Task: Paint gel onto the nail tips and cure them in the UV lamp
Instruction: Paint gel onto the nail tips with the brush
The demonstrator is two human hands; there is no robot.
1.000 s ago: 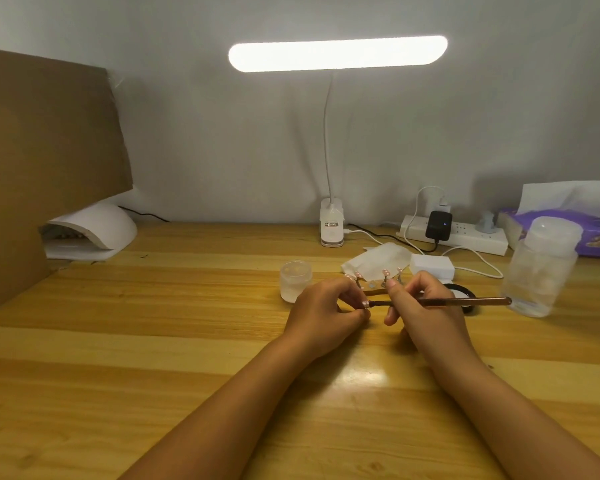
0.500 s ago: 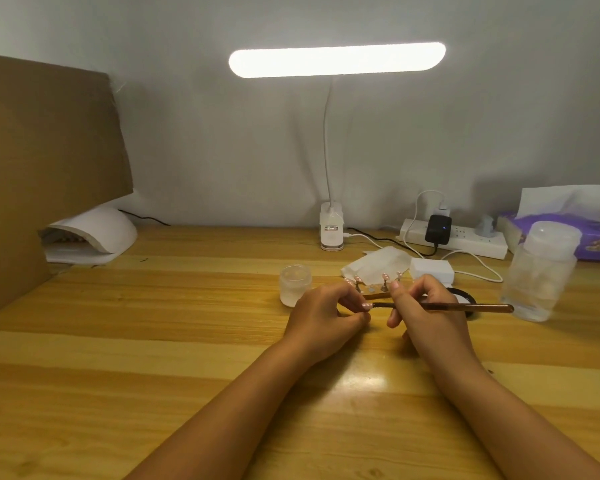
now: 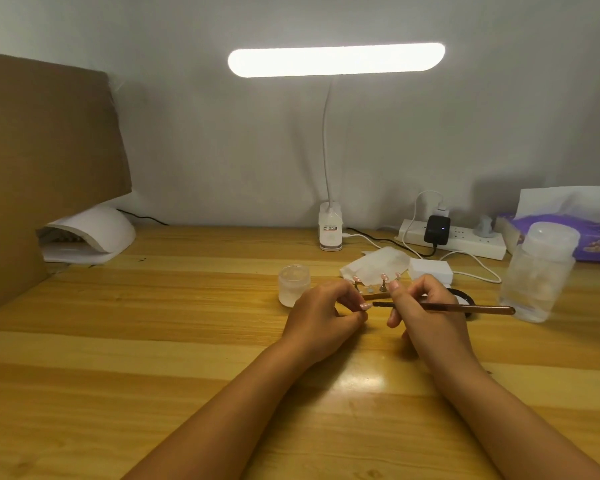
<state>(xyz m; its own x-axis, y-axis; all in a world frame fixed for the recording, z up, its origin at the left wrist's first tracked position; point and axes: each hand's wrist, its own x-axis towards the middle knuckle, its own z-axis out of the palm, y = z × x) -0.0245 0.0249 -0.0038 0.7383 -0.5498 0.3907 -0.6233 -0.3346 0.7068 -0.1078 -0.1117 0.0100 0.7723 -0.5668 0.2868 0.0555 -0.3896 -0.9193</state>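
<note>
My left hand (image 3: 321, 318) pinches a small pink nail tip (image 3: 365, 306) between thumb and fingers at the middle of the wooden table (image 3: 153, 341). My right hand (image 3: 426, 311) grips a thin brown brush (image 3: 465, 308), handle pointing right, bristle end touching the held tip. Just behind my fingers stands a holder with several pink nail tips on stands (image 3: 381, 282). A frosted gel jar (image 3: 293, 285) sits open to the left of them. The white UV lamp (image 3: 90, 233) sits at the far left against a cardboard sheet.
A cardboard sheet (image 3: 42, 168) stands at the left. A clip desk lamp (image 3: 330, 233) lights the table from the back. A power strip (image 3: 454, 239), white pads (image 3: 378, 265), a black lid (image 3: 463, 296), a clear bottle (image 3: 539, 271) and a purple tissue pack (image 3: 589, 237) lie right.
Both hands stay almost where they were; the brush tip keeps working at the held nail tip with only slight shifts.
</note>
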